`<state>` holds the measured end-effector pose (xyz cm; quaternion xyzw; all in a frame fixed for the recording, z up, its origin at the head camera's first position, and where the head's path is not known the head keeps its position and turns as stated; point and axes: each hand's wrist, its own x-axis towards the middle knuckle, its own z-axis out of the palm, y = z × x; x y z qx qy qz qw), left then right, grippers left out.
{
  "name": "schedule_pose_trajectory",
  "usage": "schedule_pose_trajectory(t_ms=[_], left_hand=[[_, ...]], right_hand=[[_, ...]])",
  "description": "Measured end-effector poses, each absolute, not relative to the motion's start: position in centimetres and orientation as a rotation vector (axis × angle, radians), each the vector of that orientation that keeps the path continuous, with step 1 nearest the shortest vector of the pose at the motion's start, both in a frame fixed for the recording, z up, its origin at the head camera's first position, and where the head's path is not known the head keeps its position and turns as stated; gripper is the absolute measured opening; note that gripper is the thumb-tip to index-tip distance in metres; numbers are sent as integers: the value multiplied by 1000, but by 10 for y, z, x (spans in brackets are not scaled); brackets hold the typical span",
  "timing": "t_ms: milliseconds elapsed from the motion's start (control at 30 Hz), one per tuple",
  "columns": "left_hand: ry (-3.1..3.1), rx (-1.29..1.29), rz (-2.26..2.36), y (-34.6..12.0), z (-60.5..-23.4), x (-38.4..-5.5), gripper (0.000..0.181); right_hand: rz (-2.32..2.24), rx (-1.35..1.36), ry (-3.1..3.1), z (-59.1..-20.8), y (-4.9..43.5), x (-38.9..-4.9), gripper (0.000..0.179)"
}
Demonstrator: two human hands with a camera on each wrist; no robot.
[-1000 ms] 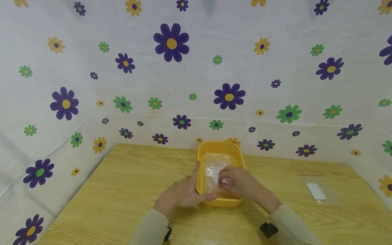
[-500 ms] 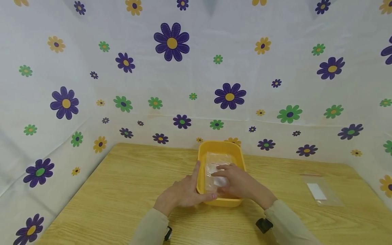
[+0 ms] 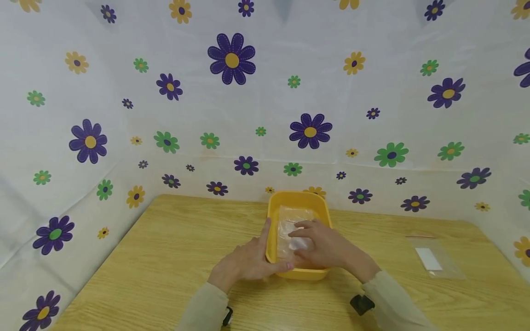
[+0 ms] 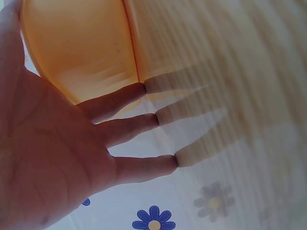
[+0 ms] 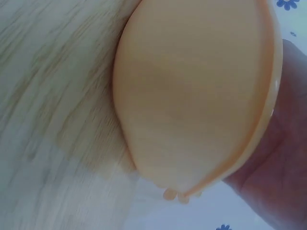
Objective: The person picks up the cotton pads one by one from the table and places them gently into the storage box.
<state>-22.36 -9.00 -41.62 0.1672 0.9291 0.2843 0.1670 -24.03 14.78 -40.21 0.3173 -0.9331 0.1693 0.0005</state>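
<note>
A yellow plastic bin [image 3: 308, 274] stands on the table, holding thin clear plastic bags [image 3: 295, 214] with a whitish piece [image 3: 299, 244] showing through. My left hand [image 3: 248, 260] rests against the bin's near left corner, thumb over the front rim and index finger along the left side. In the left wrist view, its other fingers [image 4: 136, 170] are straight and spread, with their tips on the tabletop. My right hand [image 3: 323, 246] reaches over the right rim into the bin, fingers loosely spread over the bags. In the right wrist view, the bin wall [image 5: 192, 91] hides its fingers.
Right of the bin, a clear zip bag [image 3: 447, 266] with a white rectangle [image 3: 428, 259] inside lies on the wooden table [image 3: 198, 230]. A white curtain [image 3: 265, 101] with printed flowers stands behind the table and along its sides.
My right hand's fingers, curled in closely a second ago, have spread out over the bags. The bags have shifted slightly. The left hand and the bin stay put.
</note>
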Motion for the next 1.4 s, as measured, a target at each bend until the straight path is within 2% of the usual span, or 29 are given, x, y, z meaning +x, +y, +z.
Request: schedule_pose_trajectory(t_ms=[267,933,1400], left_hand=[[2646,475,819,-89,-416,-222,127],[2589,448,897,-89,-417,-223,128],[2591,436,890,-89,-416,-221,128]], right_hand=[[501,1036,-2693,-405,168,-240,44],[308,739,-2710,-411,212,-224,72],[289,600,-2751,-405,248,-209,75]])
